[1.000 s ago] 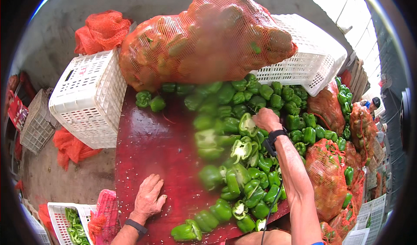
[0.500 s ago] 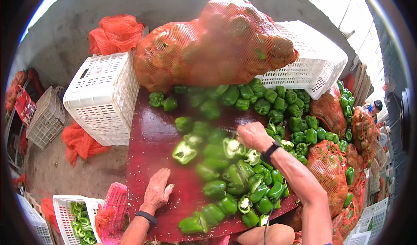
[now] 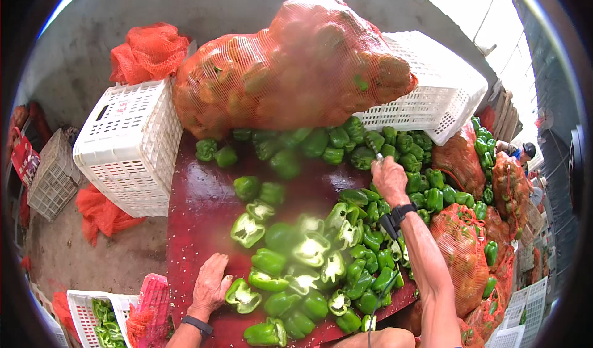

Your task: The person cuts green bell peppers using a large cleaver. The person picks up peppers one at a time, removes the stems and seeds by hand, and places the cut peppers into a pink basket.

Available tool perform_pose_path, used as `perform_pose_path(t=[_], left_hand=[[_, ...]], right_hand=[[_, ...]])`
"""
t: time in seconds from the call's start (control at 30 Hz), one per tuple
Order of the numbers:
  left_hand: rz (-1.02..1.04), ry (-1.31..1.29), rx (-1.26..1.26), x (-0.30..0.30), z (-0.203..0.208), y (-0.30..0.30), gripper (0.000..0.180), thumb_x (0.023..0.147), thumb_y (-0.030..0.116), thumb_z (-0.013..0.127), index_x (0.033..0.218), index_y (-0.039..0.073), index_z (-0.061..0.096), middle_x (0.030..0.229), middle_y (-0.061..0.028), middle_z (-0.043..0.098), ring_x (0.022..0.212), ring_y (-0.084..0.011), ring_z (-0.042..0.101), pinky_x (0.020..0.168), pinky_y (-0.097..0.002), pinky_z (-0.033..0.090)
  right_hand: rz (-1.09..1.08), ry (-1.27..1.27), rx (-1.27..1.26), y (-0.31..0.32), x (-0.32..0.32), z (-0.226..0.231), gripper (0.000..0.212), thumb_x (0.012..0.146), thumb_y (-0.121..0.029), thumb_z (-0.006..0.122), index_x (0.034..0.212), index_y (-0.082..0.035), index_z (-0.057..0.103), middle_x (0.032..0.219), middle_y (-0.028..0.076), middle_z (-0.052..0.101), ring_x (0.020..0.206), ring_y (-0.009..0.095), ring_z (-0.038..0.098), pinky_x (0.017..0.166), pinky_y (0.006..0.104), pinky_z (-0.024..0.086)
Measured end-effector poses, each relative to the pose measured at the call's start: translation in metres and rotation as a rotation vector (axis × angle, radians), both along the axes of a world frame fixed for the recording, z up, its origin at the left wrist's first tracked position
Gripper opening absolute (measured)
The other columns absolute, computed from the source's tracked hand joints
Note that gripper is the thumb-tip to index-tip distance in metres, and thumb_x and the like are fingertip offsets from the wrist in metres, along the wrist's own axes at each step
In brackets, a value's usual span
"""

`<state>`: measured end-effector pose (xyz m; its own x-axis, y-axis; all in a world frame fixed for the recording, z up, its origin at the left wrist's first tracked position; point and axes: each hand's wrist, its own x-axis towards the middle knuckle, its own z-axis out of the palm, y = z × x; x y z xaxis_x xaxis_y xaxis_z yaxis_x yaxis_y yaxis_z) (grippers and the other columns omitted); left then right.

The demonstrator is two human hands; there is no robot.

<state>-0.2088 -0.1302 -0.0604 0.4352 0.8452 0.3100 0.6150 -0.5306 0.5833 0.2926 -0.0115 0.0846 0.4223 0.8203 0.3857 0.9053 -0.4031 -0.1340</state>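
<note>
My left hand lies open on the dark red tabletop, holding nothing. Close to its thumb is a halved green bell pepper, cut face showing. Farther right, my right hand is closed around a small tool with a shiny tip; the rest is hidden in the fingers. It reaches in beside a heap of whole green bell peppers. Between my hands spread many cut pepper halves, several with pale insides turned up. A blurred smear dims the middle of the view.
A bulging red mesh sack lies across the far edge, between white crates. More filled mesh sacks crowd the right side. Lower left, a white crate holds pepper pieces. A person is at far right.
My right hand has moved away and to the right, off the cut peppers and up to the whole ones. More pepper halves now lie cut face up in the middle. My left hand stays on the table.
</note>
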Motion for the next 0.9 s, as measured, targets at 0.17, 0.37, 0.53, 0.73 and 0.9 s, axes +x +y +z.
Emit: perform_pose_path(t=[0.17,0.37,0.53,0.73,0.9], left_hand=[[-0.01,0.008,0.001,0.005,-0.002,0.002,0.048,0.085,0.012,0.065,0.13,-0.003,0.057,0.131,-0.0218,0.059,0.129,-0.0396,0.051,0.11,-0.0474,0.039],[-0.002,0.039,-0.023,0.004,0.0,0.002,0.049,0.084,0.016,0.066,0.128,-0.003,0.059,0.129,-0.0222,0.06,0.128,-0.0407,0.053,0.11,-0.0482,0.04],[0.017,0.085,-0.02,0.006,0.007,0.001,0.049,0.082,0.019,0.068,0.125,-0.003,0.062,0.13,-0.0221,0.059,0.129,-0.0407,0.052,0.111,-0.0489,0.039],[-0.024,0.103,0.026,0.015,0.001,0.007,0.049,0.08,0.018,0.07,0.125,-0.002,0.062,0.132,-0.0213,0.058,0.13,-0.0403,0.05,0.111,-0.0491,0.039],[0.01,0.111,0.038,0.007,-0.001,-0.001,0.048,0.08,0.016,0.071,0.123,-0.003,0.062,0.132,-0.0209,0.058,0.13,-0.0403,0.05,0.111,-0.0487,0.039]], right_hand=[[-0.144,0.128,0.056,0.051,0.021,-0.016,0.038,0.091,-0.038,0.064,0.092,0.0,0.069,0.097,0.026,0.071,0.095,0.045,0.068,0.083,0.0522,0.054],[-0.122,0.233,0.132,0.104,0.049,-0.068,0.039,0.087,-0.04,0.068,0.093,-0.001,0.07,0.099,0.026,0.07,0.098,0.045,0.067,0.083,0.05,0.056],[0.023,0.156,-0.013,0.101,0.062,-0.071,0.036,0.086,-0.035,0.069,0.092,0.0,0.068,0.096,0.026,0.069,0.096,0.045,0.067,0.08,0.0503,0.055],[0.437,-0.086,0.06,0.049,0.102,-0.088,0.032,0.085,-0.028,0.069,0.077,0.003,0.061,0.079,0.03,0.064,0.08,0.049,0.064,0.071,0.0517,0.054],[0.446,0.206,-0.242,-0.013,0.024,-0.032,0.035,0.085,-0.031,0.071,0.086,0.003,0.06,0.078,0.03,0.065,0.081,0.047,0.066,0.071,0.0514,0.054]])
